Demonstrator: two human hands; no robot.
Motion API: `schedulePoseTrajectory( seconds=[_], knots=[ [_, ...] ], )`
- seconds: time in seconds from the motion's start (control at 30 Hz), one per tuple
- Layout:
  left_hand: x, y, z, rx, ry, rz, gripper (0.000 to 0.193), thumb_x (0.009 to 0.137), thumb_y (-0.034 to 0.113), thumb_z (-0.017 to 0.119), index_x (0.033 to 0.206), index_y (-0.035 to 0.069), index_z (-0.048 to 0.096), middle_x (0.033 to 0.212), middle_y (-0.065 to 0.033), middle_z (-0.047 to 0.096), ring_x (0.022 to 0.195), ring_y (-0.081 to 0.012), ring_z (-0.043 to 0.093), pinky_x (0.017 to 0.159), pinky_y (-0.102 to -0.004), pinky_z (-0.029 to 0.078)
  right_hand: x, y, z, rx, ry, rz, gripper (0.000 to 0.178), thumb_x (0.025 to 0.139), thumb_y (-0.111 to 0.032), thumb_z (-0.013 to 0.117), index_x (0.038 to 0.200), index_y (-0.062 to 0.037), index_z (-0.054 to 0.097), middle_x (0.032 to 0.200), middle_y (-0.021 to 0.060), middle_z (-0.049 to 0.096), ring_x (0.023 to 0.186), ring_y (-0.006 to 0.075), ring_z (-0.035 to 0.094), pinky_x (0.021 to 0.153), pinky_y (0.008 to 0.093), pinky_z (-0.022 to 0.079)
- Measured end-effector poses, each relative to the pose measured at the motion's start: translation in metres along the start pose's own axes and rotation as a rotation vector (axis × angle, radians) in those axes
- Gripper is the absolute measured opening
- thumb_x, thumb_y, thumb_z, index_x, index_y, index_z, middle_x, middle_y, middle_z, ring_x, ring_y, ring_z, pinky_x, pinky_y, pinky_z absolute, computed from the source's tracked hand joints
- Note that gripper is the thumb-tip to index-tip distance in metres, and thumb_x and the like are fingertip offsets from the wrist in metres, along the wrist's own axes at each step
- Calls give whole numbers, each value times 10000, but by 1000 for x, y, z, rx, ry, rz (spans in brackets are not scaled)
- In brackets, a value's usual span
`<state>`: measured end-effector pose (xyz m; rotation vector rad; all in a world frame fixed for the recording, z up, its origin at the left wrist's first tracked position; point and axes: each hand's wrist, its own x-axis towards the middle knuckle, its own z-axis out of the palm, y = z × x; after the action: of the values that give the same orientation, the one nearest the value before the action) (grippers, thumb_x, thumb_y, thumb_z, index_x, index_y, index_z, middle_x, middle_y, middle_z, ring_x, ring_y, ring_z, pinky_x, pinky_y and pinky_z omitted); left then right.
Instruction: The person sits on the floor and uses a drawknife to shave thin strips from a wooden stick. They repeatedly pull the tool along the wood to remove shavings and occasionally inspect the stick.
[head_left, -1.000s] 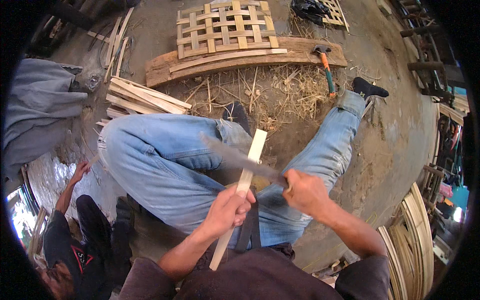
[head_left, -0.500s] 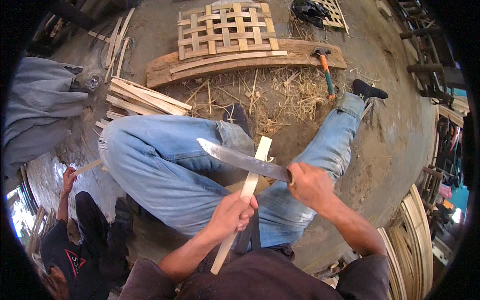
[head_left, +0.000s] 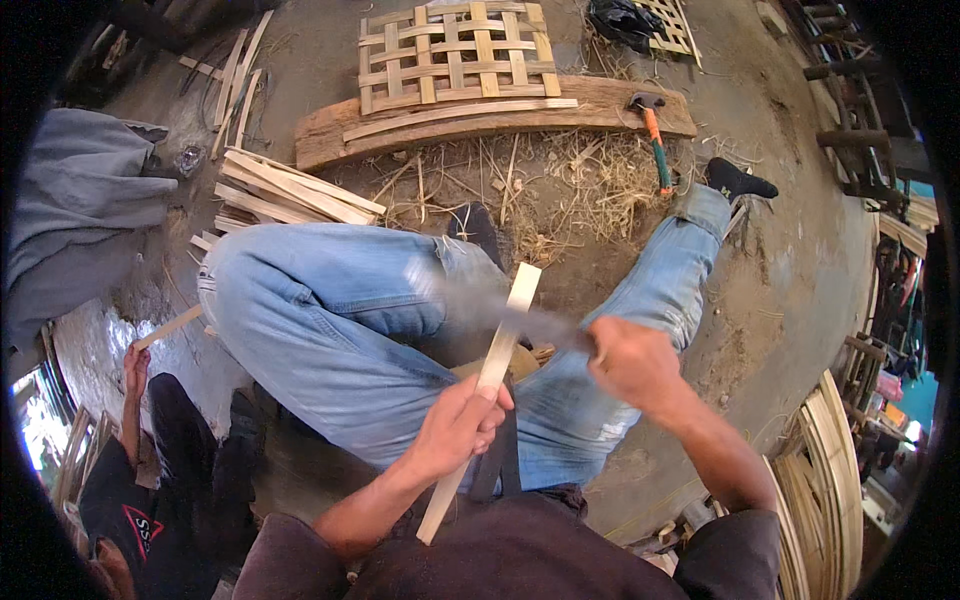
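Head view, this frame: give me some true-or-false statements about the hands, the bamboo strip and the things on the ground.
1. The left hand grips a pale bamboo strip. True.
2. The right hand is empty. False: it holds a knife whose motion-blurred blade crosses the strip.
3. A hammer with an orange handle lies by the log. True.
4. The woven lattice panel rests on the person's lap. False: it lies on the ground beyond the log.

Pale matt wooden slat [head_left: 487, 375], metal blade [head_left: 520, 318]
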<state>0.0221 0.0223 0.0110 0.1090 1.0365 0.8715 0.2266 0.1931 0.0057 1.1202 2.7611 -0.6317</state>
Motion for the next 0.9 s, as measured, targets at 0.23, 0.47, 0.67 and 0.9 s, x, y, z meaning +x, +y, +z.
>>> schedulePoseTrajectory(
  seconds=[0.23, 0.47, 0.67, 0.9],
  knots=[
    [4, 1, 0, -5, -8, 9, 263, 1026, 246, 379, 991, 15, 499, 675, 27, 386, 521, -51, 366, 462, -224, 327, 8, 3, 0, 4, -13, 40, 126, 780, -105, 600, 864, -47, 525, 751, 175, 633, 662, 372, 638, 564, 453, 507],
    [6, 6, -3, 92, 0, 89, 256, 1023, 224, 381, 1009, 3, 510, 685, 26, 407, 542, -50, 384, 477, -216, 342, 10, 2, 0, 54, 75, 4, 194, 719, -92, 630, 877, -51, 526, 692, 156, 590, 661, 354, 632, 562, 447, 496],
    [-1, -1, -3, 194, 56, 119, 259, 1024, 217, 381, 1043, 2, 525, 693, 22, 418, 538, -43, 384, 473, -210, 342, 5, -1, 1, 14, 24, 106, 204, 703, -89, 667, 894, -66, 596, 749, 142, 650, 672, 339, 645, 579, 435, 507],
    [8, 5, -7, 65, 33, 110, 258, 1017, 241, 414, 1055, 16, 534, 696, 24, 430, 530, -48, 400, 478, -212, 366, 13, 12, 12, 23, 118, 153, 250, 770, -128, 671, 949, -14, 538, 727, 162, 640, 661, 356, 648, 581, 425, 513]
  ],
)
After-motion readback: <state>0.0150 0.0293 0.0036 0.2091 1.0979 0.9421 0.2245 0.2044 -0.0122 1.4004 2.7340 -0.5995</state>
